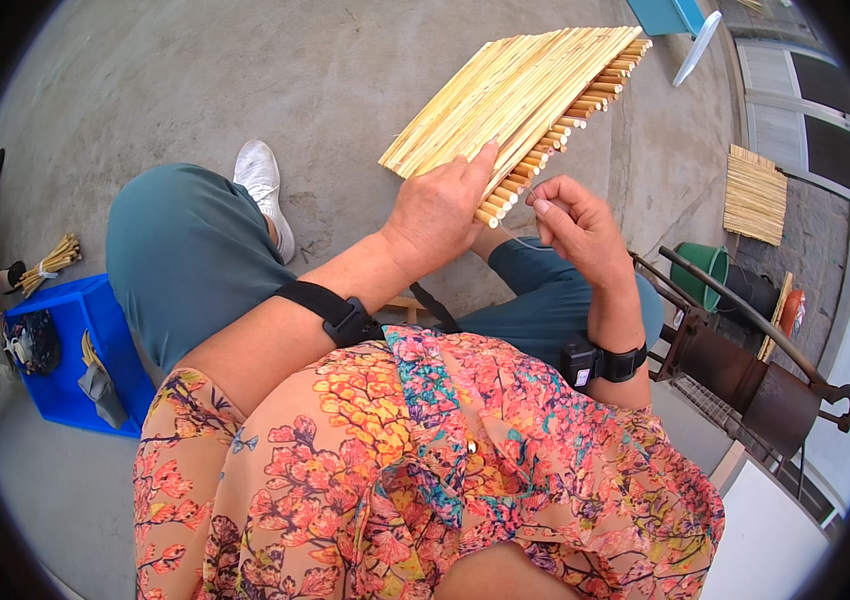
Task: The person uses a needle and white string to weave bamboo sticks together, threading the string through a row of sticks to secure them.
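My left hand (433, 212) grips the near corner of a reed mat (515, 100), thumb and fingers on either side. The mat is made of pale straw-coloured stalks laid side by side in a stiff panel. It is held up and tilted over my lap, with a row of cut stalk ends (563, 130) along its right edge. Close beside that edge is my right hand (575, 222), its thumb and forefinger pinched together. A thin strand (520, 240) loops between the mat's corner and this hand; whether it is wire or cord I cannot tell.
A blue bin (80, 350) holding a bag and a grey glove stands at left, near a bundle of stalks (50, 262). To the right are a rusty metal machine (745, 375), a green bucket (702, 270) and another reed mat (755, 195). Concrete floor (195, 80) lies ahead.
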`<state>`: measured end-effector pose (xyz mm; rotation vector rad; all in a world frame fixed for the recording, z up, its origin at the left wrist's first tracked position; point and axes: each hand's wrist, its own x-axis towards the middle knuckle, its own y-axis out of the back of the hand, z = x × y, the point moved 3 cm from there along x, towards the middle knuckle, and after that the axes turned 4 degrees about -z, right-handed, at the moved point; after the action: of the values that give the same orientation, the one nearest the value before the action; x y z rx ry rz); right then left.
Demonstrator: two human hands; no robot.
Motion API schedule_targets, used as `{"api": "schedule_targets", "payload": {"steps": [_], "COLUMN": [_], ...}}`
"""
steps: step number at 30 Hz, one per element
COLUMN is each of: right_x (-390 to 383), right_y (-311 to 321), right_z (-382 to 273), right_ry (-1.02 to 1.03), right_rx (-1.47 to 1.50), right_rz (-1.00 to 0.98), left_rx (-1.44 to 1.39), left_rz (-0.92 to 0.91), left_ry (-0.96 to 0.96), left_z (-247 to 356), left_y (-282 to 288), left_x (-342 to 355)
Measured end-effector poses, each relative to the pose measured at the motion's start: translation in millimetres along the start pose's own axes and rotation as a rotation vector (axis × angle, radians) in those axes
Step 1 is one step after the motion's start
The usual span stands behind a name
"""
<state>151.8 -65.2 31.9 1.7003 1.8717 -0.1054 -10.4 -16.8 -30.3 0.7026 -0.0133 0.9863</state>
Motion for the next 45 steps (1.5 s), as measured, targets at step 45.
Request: {"api": "schedule_targets", "payload": {"steps": [45], "right_x": [8.1], "right_y": [-16.0], "right_z": [8.4], "right_ry": [0.017], "right_rx": [0.257], "right_rz": [0.124], "left_rx": [0.042], "left_rz": [-0.042], "left_ry": [-0.055], "left_z": [-1.2], "left_y": [-1.7], "left_x": [-3.5]}}
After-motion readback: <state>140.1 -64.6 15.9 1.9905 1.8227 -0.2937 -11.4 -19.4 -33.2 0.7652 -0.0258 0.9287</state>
